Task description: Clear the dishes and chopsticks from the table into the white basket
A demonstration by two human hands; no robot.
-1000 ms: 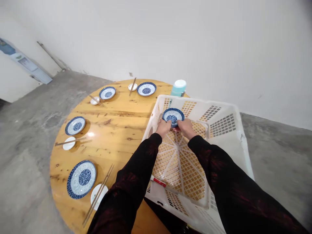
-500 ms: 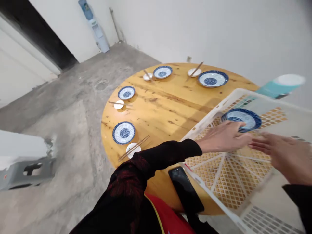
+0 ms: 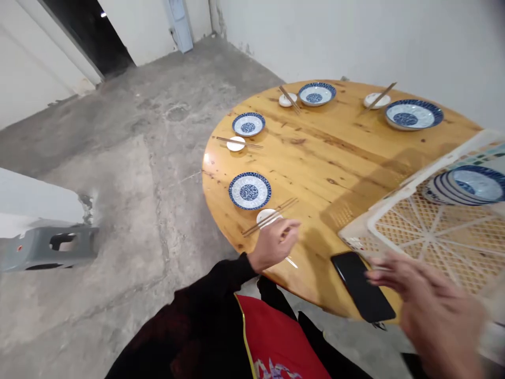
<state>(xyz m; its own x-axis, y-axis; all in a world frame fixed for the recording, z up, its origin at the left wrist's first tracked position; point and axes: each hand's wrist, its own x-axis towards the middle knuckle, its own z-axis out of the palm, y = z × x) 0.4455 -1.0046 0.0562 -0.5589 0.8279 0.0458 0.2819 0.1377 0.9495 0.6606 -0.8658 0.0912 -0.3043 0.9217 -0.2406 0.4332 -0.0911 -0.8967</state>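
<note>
Partly hidden round white dish [image 3: 264,213]

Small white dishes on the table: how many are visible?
4: the nearest dish, beyond the left hand; the left-edge dish; the far-edge dish; and the far-right dish. The basket may hide others.

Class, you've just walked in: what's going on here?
A person's left hand, loosely curled and seemingly empty, is by a saucer with chopsticks across it. The blurred right hand is by the phone; whether it holds anything is unclear. Four blue-rimmed dishes are around the table, each with saucer and chopsticks, and a dish stack stands in the basket.
</note>
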